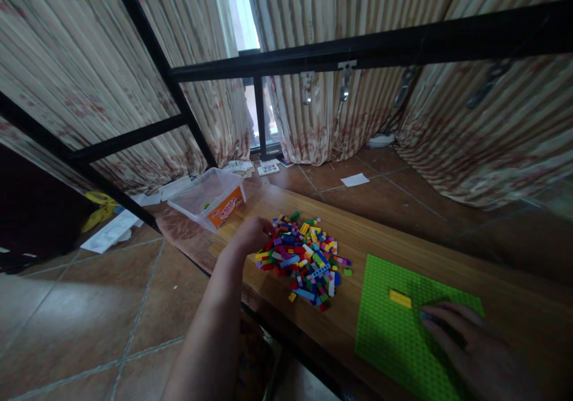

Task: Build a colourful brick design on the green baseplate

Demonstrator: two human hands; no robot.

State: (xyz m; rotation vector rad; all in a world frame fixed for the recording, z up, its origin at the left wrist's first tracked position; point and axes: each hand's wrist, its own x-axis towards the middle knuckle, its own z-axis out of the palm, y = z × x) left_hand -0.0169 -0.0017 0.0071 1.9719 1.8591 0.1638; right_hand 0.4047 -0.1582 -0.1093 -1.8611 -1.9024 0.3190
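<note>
My left hand [255, 234] reaches into the left edge of a pile of small colourful building bricks [295, 258]. Its fingers are curled down and partly hidden, so what they hold cannot be made out. Over the right part of a green studded baseplate [380, 335], my right hand [465, 335] pinches a small blue-grey building brick [425, 314] between thumb and fingers. In the shade under the hand, it is unclear whether that brick touches the plate. A yellow brick [400, 298] sits on the baseplate, left of my right fingertips.
Pile and baseplate lie on a long wooden bench top [349, 222]. A clear plastic box [210, 198] with an orange label stands at its far left end. Black metal bars [313, 61] cross in front of striped curtains. Papers [355, 179] lie on the tiled floor.
</note>
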